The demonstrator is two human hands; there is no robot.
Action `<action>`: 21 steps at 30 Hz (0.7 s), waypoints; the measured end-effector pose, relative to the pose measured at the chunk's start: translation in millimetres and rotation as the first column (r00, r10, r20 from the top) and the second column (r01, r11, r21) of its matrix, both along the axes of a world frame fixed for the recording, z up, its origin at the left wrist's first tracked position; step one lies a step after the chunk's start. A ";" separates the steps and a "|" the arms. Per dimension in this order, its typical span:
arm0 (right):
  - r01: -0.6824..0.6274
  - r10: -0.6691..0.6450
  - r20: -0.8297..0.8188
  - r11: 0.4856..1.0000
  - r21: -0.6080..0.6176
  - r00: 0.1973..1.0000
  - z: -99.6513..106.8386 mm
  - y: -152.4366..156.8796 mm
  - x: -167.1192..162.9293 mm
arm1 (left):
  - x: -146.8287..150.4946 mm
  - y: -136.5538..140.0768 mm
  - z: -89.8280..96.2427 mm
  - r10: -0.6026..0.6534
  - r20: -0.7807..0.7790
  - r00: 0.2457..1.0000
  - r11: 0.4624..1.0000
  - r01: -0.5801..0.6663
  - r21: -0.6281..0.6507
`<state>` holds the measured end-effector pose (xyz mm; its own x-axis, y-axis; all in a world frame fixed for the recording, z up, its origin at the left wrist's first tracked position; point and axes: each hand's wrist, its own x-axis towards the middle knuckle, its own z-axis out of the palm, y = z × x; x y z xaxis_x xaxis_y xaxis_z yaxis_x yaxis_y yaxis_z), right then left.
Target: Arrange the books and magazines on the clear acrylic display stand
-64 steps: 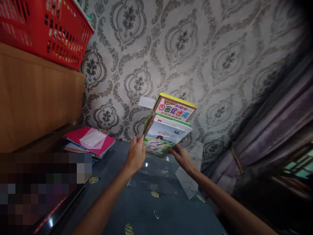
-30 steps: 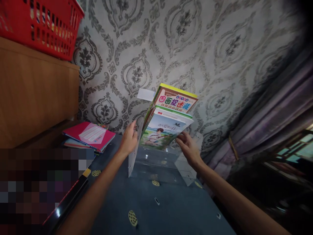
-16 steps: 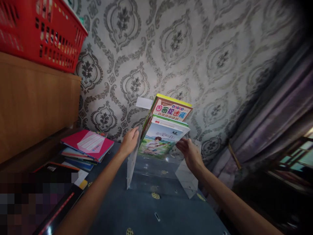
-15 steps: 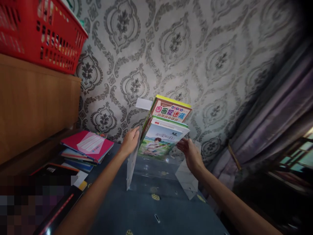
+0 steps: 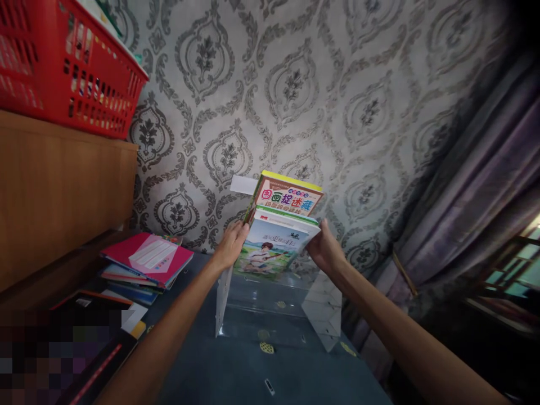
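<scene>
Several books stand upright in a clear plastic tiered book rack (image 5: 270,320), leaning back. The front book (image 5: 274,253) has a landscape cover with a seated figure holding an instrument. Behind it rises a taller, yellow-topped book (image 5: 291,194) with colourful Chinese characters. My left hand (image 5: 231,244) is closed at the left edges of the books, its thumb towards the front. On the opposite side, my right hand (image 5: 327,247) closes against the right edge of the front books, its fingertips partly hidden behind them.
A stack of books (image 5: 156,261) with a pink one on top lies left of the rack on the dark table covering (image 5: 202,371). A red basket (image 5: 97,79) sits on a wooden cabinet (image 5: 63,191). Patterned wall stands behind; a curtain (image 5: 447,197) hangs at right.
My right hand has moved up and closed onto the right edge of the books. My left hand has shifted right onto their left edge. The view has tilted slightly.
</scene>
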<state>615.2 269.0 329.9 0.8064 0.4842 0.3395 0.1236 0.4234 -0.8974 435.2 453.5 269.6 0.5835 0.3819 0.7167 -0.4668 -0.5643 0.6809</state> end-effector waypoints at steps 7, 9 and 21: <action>-0.011 0.011 0.005 0.999 -0.039 1.000 -7.1 -7.6 8.8 | 6.1 1.0 -4.0 0.067 -0.071 0.995 0.997 -0.065 0.032; -0.019 0.020 0.019 0.998 -0.052 1.000 -6.2 -9.2 9.3 | 5.0 1.3 -3.7 0.067 -0.069 0.995 0.998 -0.065 0.024; 0.034 -0.034 0.010 0.999 0.029 0.999 -2.0 2.9 -13.2 | 3.5 6.0 0.9 -0.033 -0.003 0.999 0.999 0.033 -0.021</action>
<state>602.0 271.8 327.9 0.8185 0.4466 0.3613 0.1474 0.4445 -0.8835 438.7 459.5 270.5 0.5986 0.3774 0.7066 -0.4828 -0.5339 0.6941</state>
